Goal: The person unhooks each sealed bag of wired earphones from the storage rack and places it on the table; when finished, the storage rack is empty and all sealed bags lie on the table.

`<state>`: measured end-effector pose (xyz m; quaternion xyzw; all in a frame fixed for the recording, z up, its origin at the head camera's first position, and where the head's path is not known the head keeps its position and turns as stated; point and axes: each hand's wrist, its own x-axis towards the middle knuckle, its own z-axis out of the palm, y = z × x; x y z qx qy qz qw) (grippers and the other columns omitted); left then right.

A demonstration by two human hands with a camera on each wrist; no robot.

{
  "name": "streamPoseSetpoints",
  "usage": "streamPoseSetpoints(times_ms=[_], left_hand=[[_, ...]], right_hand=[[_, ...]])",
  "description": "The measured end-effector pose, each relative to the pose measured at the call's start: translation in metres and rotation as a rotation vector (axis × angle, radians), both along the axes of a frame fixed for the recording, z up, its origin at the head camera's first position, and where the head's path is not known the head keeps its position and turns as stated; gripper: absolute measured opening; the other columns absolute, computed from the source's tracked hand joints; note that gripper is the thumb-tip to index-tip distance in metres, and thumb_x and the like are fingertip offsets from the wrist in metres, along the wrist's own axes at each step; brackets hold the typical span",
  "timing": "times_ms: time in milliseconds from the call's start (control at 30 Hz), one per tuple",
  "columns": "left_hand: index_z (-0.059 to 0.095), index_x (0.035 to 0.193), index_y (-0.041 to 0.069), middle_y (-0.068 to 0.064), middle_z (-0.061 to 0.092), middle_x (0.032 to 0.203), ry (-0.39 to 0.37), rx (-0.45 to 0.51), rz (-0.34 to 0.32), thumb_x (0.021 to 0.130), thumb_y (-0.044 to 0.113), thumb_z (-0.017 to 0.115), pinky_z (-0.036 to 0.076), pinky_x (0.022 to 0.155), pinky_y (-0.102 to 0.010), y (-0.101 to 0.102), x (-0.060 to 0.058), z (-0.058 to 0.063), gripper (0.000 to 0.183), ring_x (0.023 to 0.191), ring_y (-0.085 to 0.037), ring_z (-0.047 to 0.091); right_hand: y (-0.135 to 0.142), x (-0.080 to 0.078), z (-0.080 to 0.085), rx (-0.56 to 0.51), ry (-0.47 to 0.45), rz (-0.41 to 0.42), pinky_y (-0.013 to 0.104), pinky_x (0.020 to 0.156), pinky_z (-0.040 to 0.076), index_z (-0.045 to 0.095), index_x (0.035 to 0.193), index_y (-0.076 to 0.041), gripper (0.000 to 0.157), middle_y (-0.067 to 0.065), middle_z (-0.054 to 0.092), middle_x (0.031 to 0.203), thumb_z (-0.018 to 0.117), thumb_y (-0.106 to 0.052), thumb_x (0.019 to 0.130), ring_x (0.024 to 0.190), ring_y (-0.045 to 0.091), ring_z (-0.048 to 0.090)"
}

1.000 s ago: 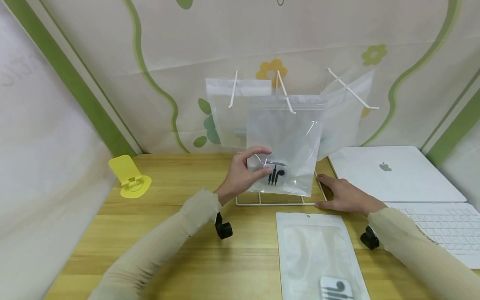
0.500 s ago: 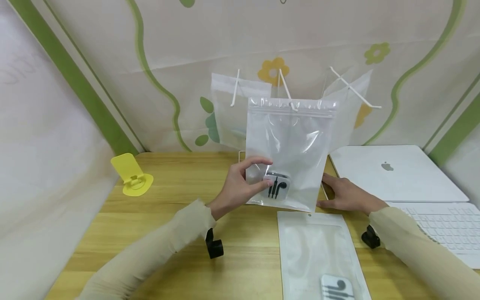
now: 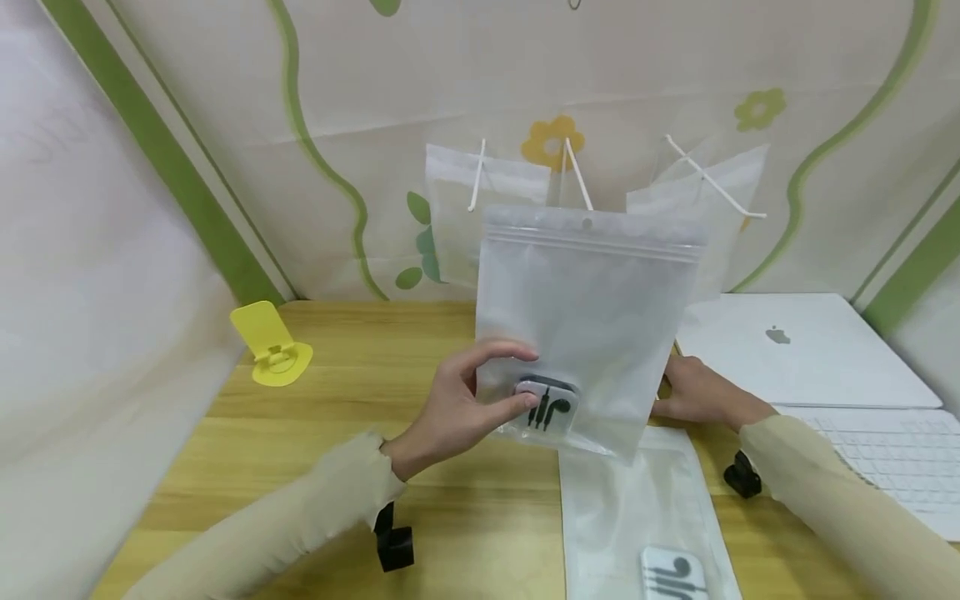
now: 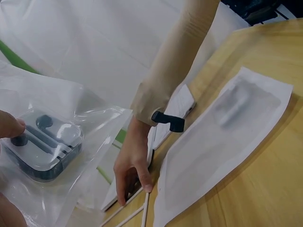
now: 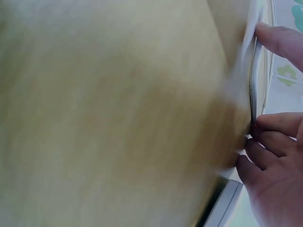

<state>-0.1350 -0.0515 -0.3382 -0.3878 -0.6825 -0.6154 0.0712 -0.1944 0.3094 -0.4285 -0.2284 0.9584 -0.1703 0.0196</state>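
The left hand point(image 3: 453, 408) held a clear bag point(image 3: 600, 325) in front of the rack point(image 3: 579, 174), its grip pinching the boxed earphones point(image 3: 558, 408) inside. The right hand point(image 3: 701, 392) gripped the rack's base wire. A similar bag point(image 3: 618, 517) lay on the desk point(image 3: 367, 350) before the rack.

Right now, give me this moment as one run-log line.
left hand: pinches clear bag at earphone case inside | right hand: grips white wire rack | second bag: flat on table | rear bags: on outer hooks

Your left hand point(image 3: 461, 408) gripped with thumb and fingers, left forearm point(image 3: 277, 525) slanting toward eight o'clock; your right hand point(image 3: 701, 393) pinched, right forearm point(image 3: 847, 487) toward four.
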Motion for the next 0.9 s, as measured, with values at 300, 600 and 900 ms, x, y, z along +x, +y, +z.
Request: streamPoseSetpoints(times_ms=[300,600,900], left_hand=[[0.064,0.115,0.007,-0.01,0.064,0.118,-0.15,-0.052,0.126,0.079,-0.001,0.077,0.054,0.084,-0.025,-0.044,0.038,-0.004,0.04,0.106,-0.011,0.06],[0.065,0.113,0.018,-0.005,0.064,0.116,-0.393,-0.213,0.292,0.078,0.014,0.081,0.05,0.082,-0.019,-0.089,0.082,-0.028,0.039,0.097,-0.006,0.059],[0.059,0.116,0.006,-0.016,0.065,0.101,-0.713,-0.237,0.175,0.079,0.016,0.079,0.057,0.069,-0.027,-0.108,0.119,-0.057,0.043,0.081,-0.008,0.065]], right_hand=[[-0.006,-0.002,0.001,0.053,-0.083,-0.036,0.061,0.102,0.038,0.033,0.145,0.006,0.096,0.03,0.036,0.148,0.068,-0.058,0.082,0.13,0.051,0.041],[-0.006,0.003,0.003,0.075,-0.069,-0.052,0.062,0.101,0.039,0.035,0.144,0.007,0.095,0.032,0.037,0.147,0.07,-0.055,0.081,0.128,0.053,0.042],[-0.007,0.002,0.002,0.069,-0.063,-0.051,0.062,0.1,0.039,0.036,0.143,0.008,0.095,0.032,0.039,0.146,0.07,-0.055,0.081,0.127,0.053,0.043]])
